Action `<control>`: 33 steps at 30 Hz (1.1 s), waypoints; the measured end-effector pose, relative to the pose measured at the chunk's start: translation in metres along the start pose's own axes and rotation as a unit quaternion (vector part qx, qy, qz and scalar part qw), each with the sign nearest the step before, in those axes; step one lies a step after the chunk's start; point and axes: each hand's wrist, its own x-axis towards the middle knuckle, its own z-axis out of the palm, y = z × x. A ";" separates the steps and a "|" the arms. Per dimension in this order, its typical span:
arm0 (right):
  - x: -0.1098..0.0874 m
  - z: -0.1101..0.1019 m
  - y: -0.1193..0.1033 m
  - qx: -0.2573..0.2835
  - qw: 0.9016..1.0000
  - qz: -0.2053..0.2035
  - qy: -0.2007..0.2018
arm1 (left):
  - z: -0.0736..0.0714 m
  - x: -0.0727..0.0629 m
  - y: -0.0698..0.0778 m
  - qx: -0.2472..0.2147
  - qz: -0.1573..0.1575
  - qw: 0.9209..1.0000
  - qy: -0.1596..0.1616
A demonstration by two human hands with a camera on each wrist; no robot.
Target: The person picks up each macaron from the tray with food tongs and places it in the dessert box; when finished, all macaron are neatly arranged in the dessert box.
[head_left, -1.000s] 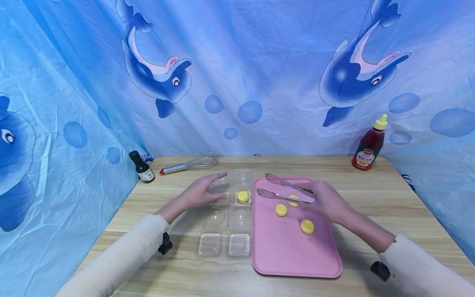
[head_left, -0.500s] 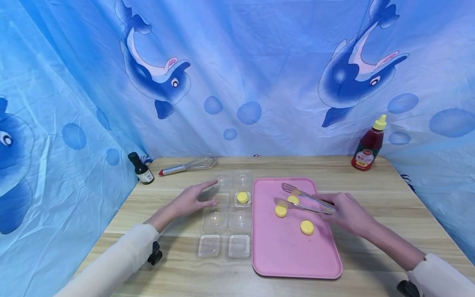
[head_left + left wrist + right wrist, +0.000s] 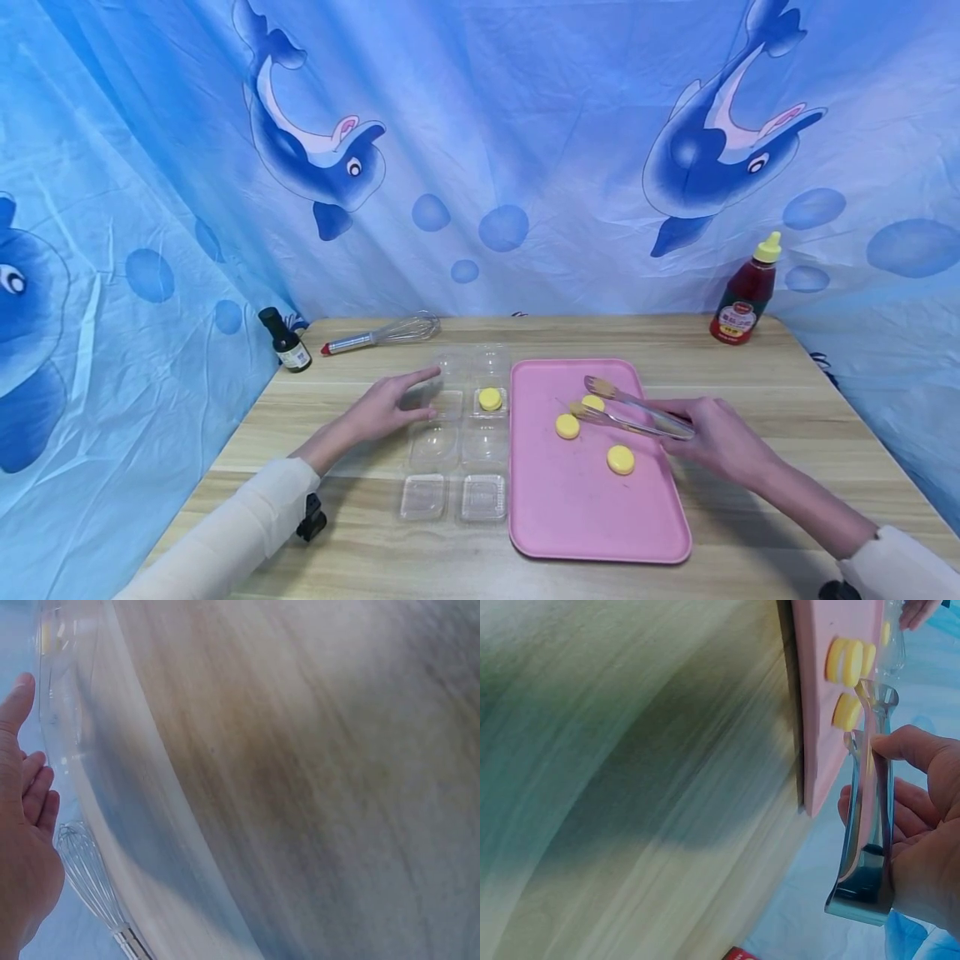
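My right hand [image 3: 716, 437] holds metal tongs [image 3: 885, 780] between thumb and fingers, over the right part of the pink tray [image 3: 570, 517]. The tongs' arms are apart; their tips stand around the farthest yellow macaron [image 3: 593, 402], and whether they touch it I cannot tell. Two more macarons lie on the tray, one left of the tongs [image 3: 567, 427] and one nearer [image 3: 621, 460]. My left hand [image 3: 382, 408] has thumb and fingers spread at the left edge of the clear plastic boxes [image 3: 435, 446] and holds nothing. One box contains a macaron [image 3: 491, 399].
A whisk [image 3: 386, 333] lies near the table's back edge, with a small dark bottle [image 3: 287, 342] left of it. The red sauce bottle [image 3: 745, 296] stands at the back right. A blue dolphin curtain [image 3: 480, 167] hangs behind the table.
My right hand has drawn back to the right with the tongs, whose tips went from the tray's left edge to the farthest macaron. My left hand has shifted slightly left, away from the boxes.
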 end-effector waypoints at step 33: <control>-0.007 0.013 0.017 -0.005 0.999 -0.031 0.039 | 0.001 0.003 0.006 -0.002 -0.007 1.000 -0.006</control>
